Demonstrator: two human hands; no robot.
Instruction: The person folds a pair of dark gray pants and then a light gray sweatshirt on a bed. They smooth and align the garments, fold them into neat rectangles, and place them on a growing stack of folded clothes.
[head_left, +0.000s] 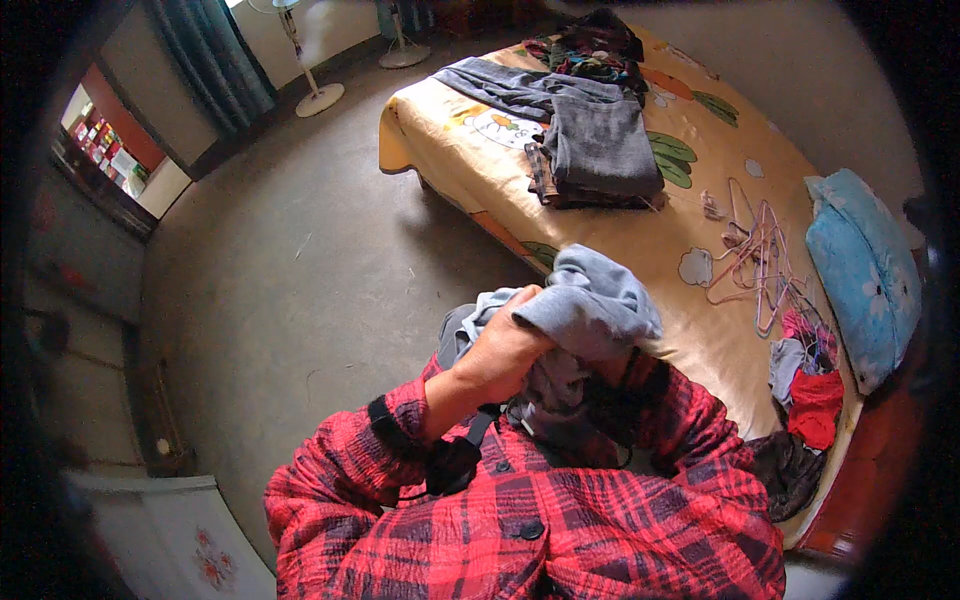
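Note:
My left hand (499, 356) grips a bunched light-grey cloth garment (600, 300) in front of my chest, its fingers partly behind the fabric. My right hand is covered by the same garment; only the dark cuff and plaid sleeve (682, 397) show below it, so its fingers cannot be seen. Part of the cloth hangs down between my forearms. Beyond the garment, folded dark-grey trousers (600, 150) lie on a stack of folded clothes on the bed, with another grey garment (495, 86) spread behind them.
The bed's yellow patterned sheet (720, 150) reaches along the right. On it lie tangled clothes hangers (761, 255), a blue pillow (866, 277), a red cloth (816, 409) and a dark clothing pile (592, 49). Grey floor (285, 247) and a standing fan (319, 99) are at the left.

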